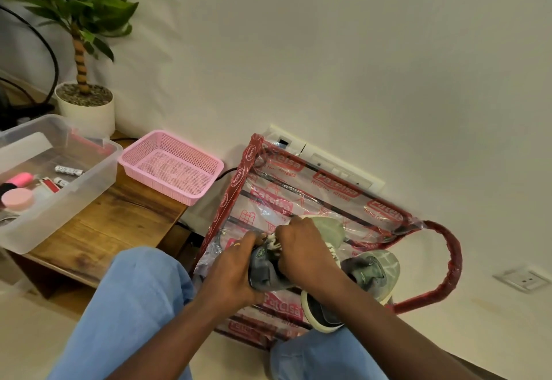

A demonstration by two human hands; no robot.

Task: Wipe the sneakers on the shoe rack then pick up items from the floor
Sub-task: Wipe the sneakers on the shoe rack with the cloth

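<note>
Grey-green sneaker (pixel 328 227) lies on plastic-wrapped shoe rack (pixel 239 182), lower ctr, toe pointing upper right; L hand (pixel 231 266) grips near end, R hand (pixel 301 248) curls over laces.

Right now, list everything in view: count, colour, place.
rack: 1, red frame in clear printed wrap, on the floor against the wall
sneakers: 2, grey-green, on the rack; one in both hands, the other to its right
basket: 1, pink, on the table
box: 1, clear, on the table, small pink items and tubes inside
table: 1, brown wood, left
plant: 1, green, white pot, behind the box
sockets: 2, white, on the wall; second far right
cable: 1, black, between basket and rack
legs: 2, blue trousers, bottom
left hand: grips one of the sneakers
right hand: grips the same one
</note>
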